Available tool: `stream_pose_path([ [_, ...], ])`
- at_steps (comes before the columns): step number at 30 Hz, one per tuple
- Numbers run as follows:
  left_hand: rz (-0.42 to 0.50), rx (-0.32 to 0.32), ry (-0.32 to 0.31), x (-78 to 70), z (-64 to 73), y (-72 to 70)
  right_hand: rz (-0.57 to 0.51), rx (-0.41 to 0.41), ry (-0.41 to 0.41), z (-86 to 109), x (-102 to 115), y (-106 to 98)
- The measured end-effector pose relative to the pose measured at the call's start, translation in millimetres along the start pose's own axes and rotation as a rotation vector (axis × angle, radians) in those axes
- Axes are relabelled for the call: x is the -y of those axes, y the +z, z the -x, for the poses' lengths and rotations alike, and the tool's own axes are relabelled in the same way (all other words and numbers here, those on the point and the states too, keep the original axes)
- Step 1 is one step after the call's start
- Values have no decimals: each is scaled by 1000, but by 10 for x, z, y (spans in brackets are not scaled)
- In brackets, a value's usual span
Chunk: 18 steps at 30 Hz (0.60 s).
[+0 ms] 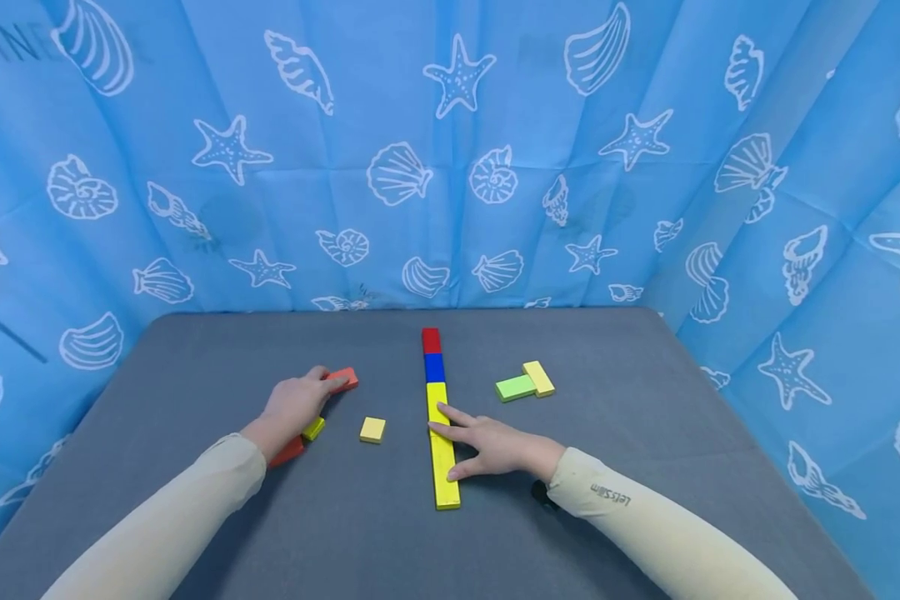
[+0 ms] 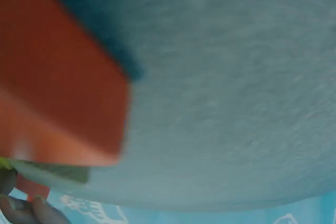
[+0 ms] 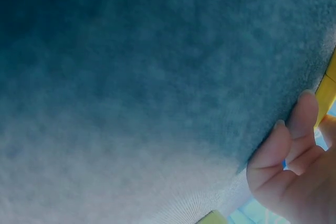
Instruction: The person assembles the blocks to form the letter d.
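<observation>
My left hand (image 1: 294, 407) pinches a small orange-red block (image 1: 347, 377) at the left of the table; in the left wrist view its fingertips meet that block (image 2: 32, 187) at the lower left corner. Under the left wrist lie a yellow block (image 1: 314, 429) and another orange-red block (image 1: 288, 452), partly hidden. A straight row runs away from me: red block (image 1: 431, 340), blue block (image 1: 434, 367), then yellow blocks (image 1: 446, 493). Spread fingers of my right hand (image 1: 491, 447) rest on the yellow part from the right, with the thumb at its side.
Between the left hand and the row lies a pale yellow block (image 1: 372, 430). Right of the row, a light green block (image 1: 515, 387) touches a pale yellow oblong block (image 1: 539, 378). A blue shell-patterned curtain (image 1: 450, 208) hangs behind the grey table (image 1: 607, 417).
</observation>
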State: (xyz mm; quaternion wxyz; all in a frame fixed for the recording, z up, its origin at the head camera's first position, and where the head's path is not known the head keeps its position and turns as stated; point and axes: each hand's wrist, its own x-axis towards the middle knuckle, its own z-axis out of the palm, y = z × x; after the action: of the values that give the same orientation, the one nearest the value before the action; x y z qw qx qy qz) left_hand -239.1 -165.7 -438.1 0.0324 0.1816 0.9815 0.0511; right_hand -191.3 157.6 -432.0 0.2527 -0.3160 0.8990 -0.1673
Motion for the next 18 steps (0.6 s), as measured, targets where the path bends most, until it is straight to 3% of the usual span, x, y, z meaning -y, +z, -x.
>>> stream_pose_path([
  [5, 39, -89, 72, -172, -73, -31, -9, 8, 11, -12, 9, -6],
  [8, 59, -110, 98, -319, -158, -27, -10, 12, 20, -8, 2, -13],
  [18, -38, -32, 169, -646, -431, 85, 5, 10, 17, -1, 1, -12],
])
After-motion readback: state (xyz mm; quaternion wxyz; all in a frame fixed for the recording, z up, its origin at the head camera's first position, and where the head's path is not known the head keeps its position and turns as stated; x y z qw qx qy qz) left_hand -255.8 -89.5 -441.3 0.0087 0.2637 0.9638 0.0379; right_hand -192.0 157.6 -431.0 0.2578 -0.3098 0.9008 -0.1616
